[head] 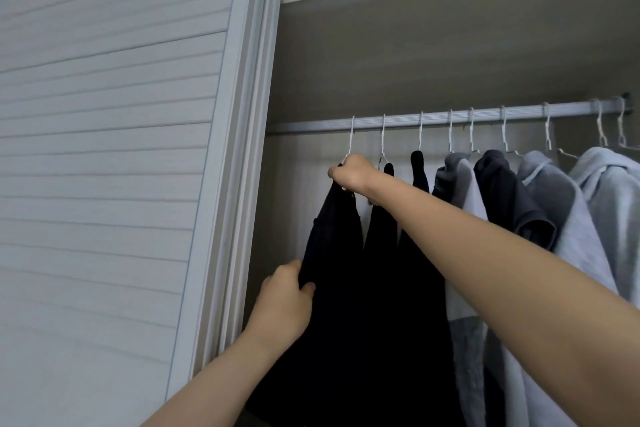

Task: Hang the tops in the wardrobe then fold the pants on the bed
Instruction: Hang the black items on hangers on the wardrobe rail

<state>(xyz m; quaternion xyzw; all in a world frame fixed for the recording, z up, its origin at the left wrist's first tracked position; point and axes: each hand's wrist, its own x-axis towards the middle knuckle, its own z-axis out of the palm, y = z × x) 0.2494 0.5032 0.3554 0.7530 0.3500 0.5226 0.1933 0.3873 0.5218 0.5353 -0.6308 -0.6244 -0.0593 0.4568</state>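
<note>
1. Black top (332, 253) hangs leftmost on the rail (433, 118), just inside the slatted door (104, 149).
2. Left hand (284, 302) pinches its lower left edge, thumb over the cloth.
3. Right hand (351, 174) grips its white hanger (350, 139) at the neck.
4. Further right hang two more dark tops (398, 253), then grey hoodies (571, 218).

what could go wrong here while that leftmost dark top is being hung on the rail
The left hand grips the dark top by its edge; a hard tug could drag it off the white hanger that the right hand holds at the neck. The hook sits near the left end of the rail, close to the louvred door, so the fabric might catch there.
</note>
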